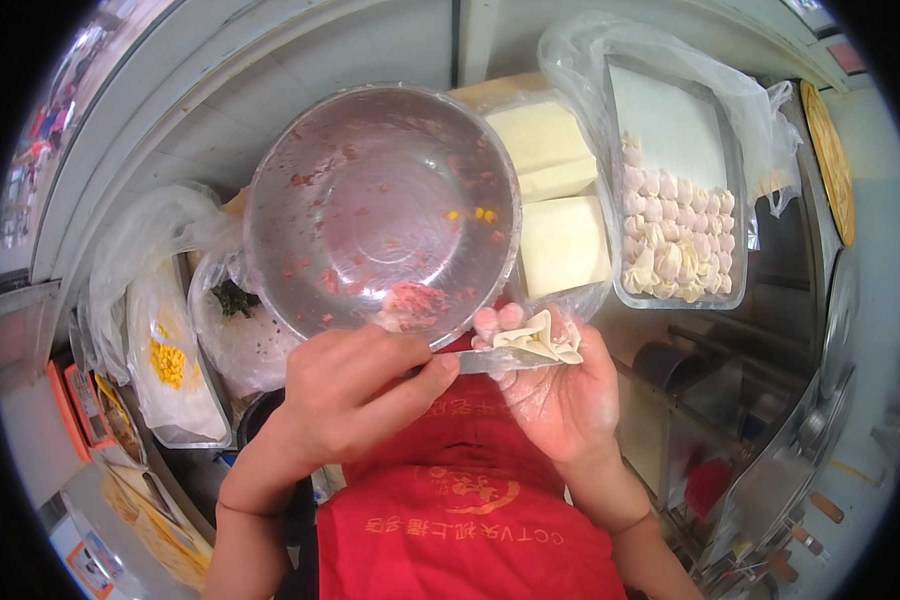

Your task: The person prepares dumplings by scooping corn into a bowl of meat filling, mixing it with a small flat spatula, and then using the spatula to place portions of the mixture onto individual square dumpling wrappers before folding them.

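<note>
My left hand (360, 397) grips a flat metal spatula or blade (495, 361) that points to the right and touches a folded dough wrapper. In my right hand (562, 397), fingers curled upward, rests this pleated wonton-like wrapper (541, 337); whether filling lies inside cannot be told. Just beyond both hands stands a large steel bowl (382, 180), its inside smeared with raw minced meat. A lump of the mince (412, 304) sits at the near side, with a few yellow kernels to the right. Two stacks of square wrappers (566, 244) lie right of the bowl.
At the right, a tray (735, 292) holds rows of filled dumplings, with plastic film around it. On the left are a tray with corn kernels (167, 364) and a plastic-lined container with chopped dark greens (234, 298). Metal shelving and handled tools stand at the lower right.
</note>
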Demonstrator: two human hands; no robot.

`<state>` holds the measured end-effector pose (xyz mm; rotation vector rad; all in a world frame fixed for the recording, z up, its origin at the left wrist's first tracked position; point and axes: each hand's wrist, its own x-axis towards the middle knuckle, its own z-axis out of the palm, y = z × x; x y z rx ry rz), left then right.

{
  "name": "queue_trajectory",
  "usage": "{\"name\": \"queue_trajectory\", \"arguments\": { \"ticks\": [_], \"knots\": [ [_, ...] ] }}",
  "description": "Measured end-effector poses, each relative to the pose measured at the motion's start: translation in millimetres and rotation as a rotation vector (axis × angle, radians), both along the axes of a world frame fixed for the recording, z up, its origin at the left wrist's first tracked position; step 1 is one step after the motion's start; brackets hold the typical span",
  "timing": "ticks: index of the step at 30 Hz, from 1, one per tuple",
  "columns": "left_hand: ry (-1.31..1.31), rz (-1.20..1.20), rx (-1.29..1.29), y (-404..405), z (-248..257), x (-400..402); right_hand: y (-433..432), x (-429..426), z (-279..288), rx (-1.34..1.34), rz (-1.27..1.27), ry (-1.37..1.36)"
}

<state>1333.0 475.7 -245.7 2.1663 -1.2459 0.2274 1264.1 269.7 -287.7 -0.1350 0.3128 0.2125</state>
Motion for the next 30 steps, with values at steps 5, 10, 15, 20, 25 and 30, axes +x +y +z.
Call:
{"name": "queue_trajectory", "arguments": {
  "ticks": [5, 10, 15, 20, 25, 30],
  "knots": [
    [0.089, 0.020, -0.045, 2.6, -9.0, -2.6, 2.1, -3.2, -2.9, 0.040, -0.131, 0.063],
    [0.379, 0.082, -0.241, 2.5, -5.3, -3.6, 1.0, 2.6, 4.3, -0.111, -0.201, 0.204],
    [0.209, 0.143, -0.236, -35.8, -9.8, -7.4, 11.3, -4.2, 12.2, -0.171, -0.022, 0.022],
    [0.071, -0.039, -0.133, -35.3, -11.1, -5.8, 5.2, -1.5, 10.3, -0.020, -0.058, 0.088],
    [0.220, -0.143, -0.023, -33.6, -15.2, -13.0, -0.4, 1.5, 3.2, 0.094, -0.134, 0.054],
    [0.472, 0.042, -0.136, -33.2, 1.3, -7.3, 1.4, -2.7, 6.0, -0.084, 0.021, 0.149]
  ]
}}
